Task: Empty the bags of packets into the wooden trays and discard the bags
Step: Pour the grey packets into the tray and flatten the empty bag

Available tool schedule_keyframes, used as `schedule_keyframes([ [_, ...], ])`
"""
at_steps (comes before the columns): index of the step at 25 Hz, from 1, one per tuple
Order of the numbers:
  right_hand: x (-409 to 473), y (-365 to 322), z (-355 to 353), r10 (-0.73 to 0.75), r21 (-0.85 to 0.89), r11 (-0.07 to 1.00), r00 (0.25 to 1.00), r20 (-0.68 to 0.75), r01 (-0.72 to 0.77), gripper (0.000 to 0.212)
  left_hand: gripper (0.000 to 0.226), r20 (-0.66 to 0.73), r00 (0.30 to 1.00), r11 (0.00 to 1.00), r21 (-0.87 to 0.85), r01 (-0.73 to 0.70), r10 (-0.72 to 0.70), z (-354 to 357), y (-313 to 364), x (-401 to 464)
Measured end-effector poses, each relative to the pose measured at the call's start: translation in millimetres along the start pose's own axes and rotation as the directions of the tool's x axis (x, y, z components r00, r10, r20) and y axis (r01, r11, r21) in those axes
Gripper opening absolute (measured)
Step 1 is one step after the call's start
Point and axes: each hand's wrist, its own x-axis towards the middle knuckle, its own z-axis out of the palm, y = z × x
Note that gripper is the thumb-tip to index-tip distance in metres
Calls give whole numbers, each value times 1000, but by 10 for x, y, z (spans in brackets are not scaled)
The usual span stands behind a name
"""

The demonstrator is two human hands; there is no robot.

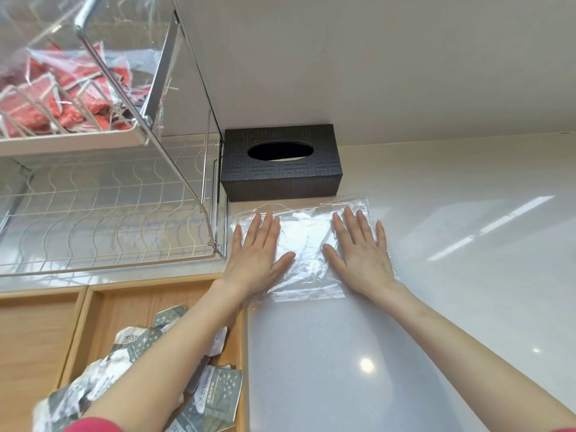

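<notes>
Evidently partway: grey packets (174, 385) fill one wooden tray (93, 310), its neighbour (left) bare. Left hand (255, 254) and right hand (361, 254), fingers splayed, gripping nothing, flatten the empty clear bag (307, 241); red packets (59, 98) remain bagged on the rack.

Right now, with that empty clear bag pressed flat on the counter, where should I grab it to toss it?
Likely the near edge of the clear bag, from the front. It lies flat on the white counter under the left hand and right hand; the tissue box crowds its far edge. Pinch the wrinkled near edge and peel upward.
</notes>
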Motion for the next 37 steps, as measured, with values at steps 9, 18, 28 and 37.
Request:
schedule_keyframes([
  [9, -252, -240, -352, -12, 70, 997, 996, -91, 19, 68, 67, -193, 980, 998, -44, -54, 45, -249, 122, -232],
  [18, -867, -796, -1112, -100, 53, 992, 961, -259, 117, 63, 67, -399, 910, 994, 32, -106, 110, -833, 169, -1086],
  [28, -1194, -1887, -1529, -259, 19, 954, 855, -448, 299, 62, 70, -590, 798, 990, 122, -67, 127, -1553, -513, -2015],
  [37, -973, -2817, -1943, -315, 59, 912, 783, -536, 407, 62, 64, -692, 715, 993, 17, -116, 95, -2284, -1235, -2203],
])
